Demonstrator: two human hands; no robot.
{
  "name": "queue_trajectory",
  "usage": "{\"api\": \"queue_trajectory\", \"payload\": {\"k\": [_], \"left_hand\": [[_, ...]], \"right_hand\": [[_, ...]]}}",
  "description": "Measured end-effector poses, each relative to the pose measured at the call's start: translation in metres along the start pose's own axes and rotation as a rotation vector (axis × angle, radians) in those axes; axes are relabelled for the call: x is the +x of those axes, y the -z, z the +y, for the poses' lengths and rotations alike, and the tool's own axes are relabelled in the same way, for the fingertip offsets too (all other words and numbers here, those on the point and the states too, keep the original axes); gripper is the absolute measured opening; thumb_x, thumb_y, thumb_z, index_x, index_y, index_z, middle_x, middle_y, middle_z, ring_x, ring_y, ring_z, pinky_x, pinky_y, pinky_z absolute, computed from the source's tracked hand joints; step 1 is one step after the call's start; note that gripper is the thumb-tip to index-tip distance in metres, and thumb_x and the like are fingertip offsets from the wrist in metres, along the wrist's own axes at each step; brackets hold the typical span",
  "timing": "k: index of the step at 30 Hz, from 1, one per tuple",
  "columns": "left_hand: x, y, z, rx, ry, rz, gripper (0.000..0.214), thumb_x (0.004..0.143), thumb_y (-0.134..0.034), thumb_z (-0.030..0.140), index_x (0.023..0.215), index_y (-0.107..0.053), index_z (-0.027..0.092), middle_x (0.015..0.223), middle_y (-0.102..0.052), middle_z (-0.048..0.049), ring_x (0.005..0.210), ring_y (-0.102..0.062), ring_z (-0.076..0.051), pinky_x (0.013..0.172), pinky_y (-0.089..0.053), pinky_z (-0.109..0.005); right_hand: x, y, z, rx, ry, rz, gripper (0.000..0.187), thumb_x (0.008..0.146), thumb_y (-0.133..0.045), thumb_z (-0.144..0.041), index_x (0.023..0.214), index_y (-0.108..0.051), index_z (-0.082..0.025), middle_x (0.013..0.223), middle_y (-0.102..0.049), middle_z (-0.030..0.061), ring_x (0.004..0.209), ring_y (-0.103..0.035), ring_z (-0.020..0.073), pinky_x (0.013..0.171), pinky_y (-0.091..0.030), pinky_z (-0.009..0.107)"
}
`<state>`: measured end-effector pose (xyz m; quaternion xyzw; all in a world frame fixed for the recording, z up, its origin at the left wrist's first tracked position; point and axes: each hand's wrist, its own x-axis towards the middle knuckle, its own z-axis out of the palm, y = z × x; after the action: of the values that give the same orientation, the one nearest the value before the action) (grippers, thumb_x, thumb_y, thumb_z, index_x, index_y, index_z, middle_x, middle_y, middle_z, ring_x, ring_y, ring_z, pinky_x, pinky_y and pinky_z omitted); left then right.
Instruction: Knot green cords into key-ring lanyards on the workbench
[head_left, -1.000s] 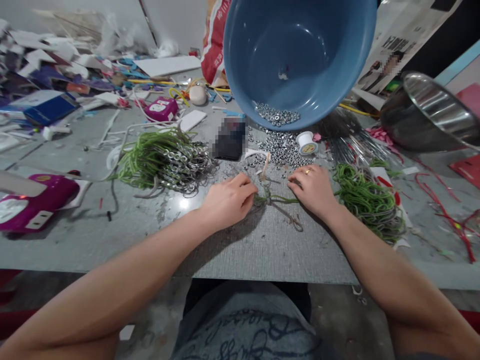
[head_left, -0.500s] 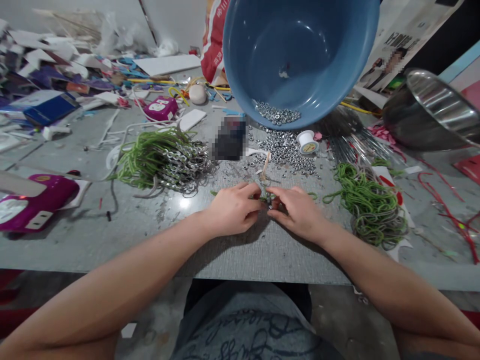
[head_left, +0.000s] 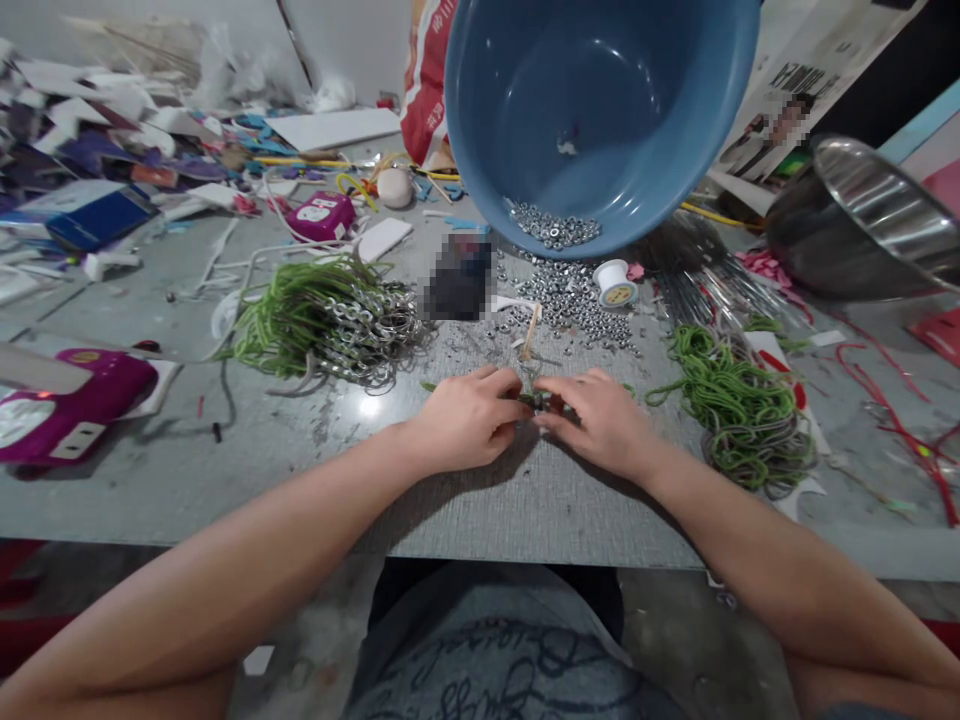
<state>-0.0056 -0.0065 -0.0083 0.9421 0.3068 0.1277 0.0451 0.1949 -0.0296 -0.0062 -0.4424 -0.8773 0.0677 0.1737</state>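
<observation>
Close together above the table, my left hand (head_left: 474,418) and my right hand (head_left: 598,420) pinch a green cord (head_left: 537,398) between their fingertips. Short bits of that cord show beyond both hands; most of it is hidden by the fingers. Any small metal piece at the fingertips is too small to make out. Just beyond the hands, a thin tan strip (head_left: 531,332) stands up with thread by it. Behind it lie many loose metal nuts (head_left: 581,305), some also inside the tilted blue basin (head_left: 592,120).
To the left lies a bundle of green cords with metal pieces (head_left: 322,320); to the right, a heap of green and grey cord (head_left: 742,410). A white spool (head_left: 616,284), a steel bowl (head_left: 847,230), purple power sockets (head_left: 90,405) and red cords (head_left: 892,430) surround the work area.
My fingertips have shifted slightly on the cord, with the right fingers drawn a little nearer the left. Everything else stays where it was.
</observation>
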Motion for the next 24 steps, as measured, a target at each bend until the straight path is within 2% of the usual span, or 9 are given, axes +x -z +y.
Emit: {"api": "queue_trajectory", "payload": {"k": [3,7,10,11,13,16,21,24], "left_hand": [[-0.001,0.002,-0.001,-0.001,0.003,0.018,0.033,0.074,-0.043,0.015,0.091,-0.069,0.024,0.091,-0.059,-0.0045,0.078,-0.055,-0.016,0.058,-0.044,-0.025],[-0.001,0.004,-0.003,-0.007,0.005,0.043,0.033,0.076,-0.040,0.015,0.090,-0.069,0.023,0.090,-0.060,-0.0044,0.078,-0.056,-0.016,0.059,-0.044,-0.025],[0.000,0.003,-0.003,-0.009,-0.002,0.045,0.031,0.076,-0.040,0.015,0.088,-0.069,0.021,0.087,-0.061,-0.0042,0.078,-0.056,-0.016,0.060,-0.045,-0.026],[0.000,0.003,-0.003,-0.010,-0.004,0.043,0.031,0.076,-0.040,0.015,0.088,-0.069,0.021,0.086,-0.061,-0.0041,0.077,-0.056,-0.016,0.060,-0.045,-0.026],[0.000,0.003,-0.004,-0.011,-0.004,0.037,0.031,0.076,-0.040,0.015,0.088,-0.068,0.021,0.085,-0.061,-0.0040,0.076,-0.055,-0.016,0.061,-0.045,-0.026],[0.001,0.005,-0.003,-0.033,0.005,0.029,0.030,0.077,-0.041,0.016,0.087,-0.069,0.020,0.082,-0.060,-0.0043,0.075,-0.055,-0.017,0.061,-0.045,-0.027],[0.002,0.008,0.001,-0.095,0.050,0.084,0.031,0.084,-0.041,0.029,0.089,-0.069,0.018,0.080,-0.060,-0.0060,0.075,-0.053,-0.018,0.064,-0.045,-0.031],[0.002,0.009,0.005,-0.118,0.064,0.112,0.037,0.086,-0.041,0.041,0.091,-0.069,0.018,0.083,-0.060,-0.0072,0.075,-0.051,-0.019,0.065,-0.045,-0.033]], "right_hand": [[-0.001,0.017,0.008,-0.082,-0.027,-0.003,0.023,0.088,-0.047,-0.035,0.092,-0.061,-0.017,0.079,-0.067,0.0059,0.076,-0.060,0.0205,0.071,-0.037,0.033],[-0.003,0.036,0.021,-0.225,-0.141,-0.209,0.020,0.081,-0.055,-0.033,0.092,-0.060,-0.017,0.085,-0.065,0.0077,0.075,-0.058,0.0211,0.060,-0.036,0.030],[-0.004,0.039,0.025,-0.261,-0.226,-0.348,0.011,0.078,-0.055,-0.029,0.083,-0.058,-0.019,0.081,-0.064,0.0064,0.067,-0.056,0.0190,0.051,-0.030,0.027],[-0.005,0.038,0.026,-0.250,-0.247,-0.374,0.007,0.079,-0.053,-0.026,0.078,-0.057,-0.019,0.076,-0.063,0.0051,0.063,-0.054,0.0174,0.049,-0.028,0.026],[-0.005,0.036,0.025,-0.204,-0.274,-0.396,0.011,0.080,-0.048,-0.019,0.070,-0.054,-0.020,0.068,-0.060,0.0028,0.056,-0.050,0.0144,0.046,-0.024,0.026],[-0.003,0.034,0.022,-0.005,-0.312,-0.364,0.013,0.080,-0.047,-0.019,0.068,-0.053,-0.020,0.061,-0.055,0.0004,0.053,-0.046,0.0121,0.047,-0.025,0.025],[0.004,0.029,0.017,0.712,-0.461,-0.101,0.014,0.077,-0.050,-0.031,0.071,-0.050,-0.019,0.059,-0.051,-0.0032,0.049,-0.043,0.0081,0.048,-0.034,0.023],[0.006,0.022,0.014,1.027,-0.536,-0.015,0.017,0.074,-0.056,-0.034,0.071,-0.049,-0.018,0.060,-0.051,-0.0043,0.046,-0.043,0.0062,0.047,-0.036,0.022]]}}
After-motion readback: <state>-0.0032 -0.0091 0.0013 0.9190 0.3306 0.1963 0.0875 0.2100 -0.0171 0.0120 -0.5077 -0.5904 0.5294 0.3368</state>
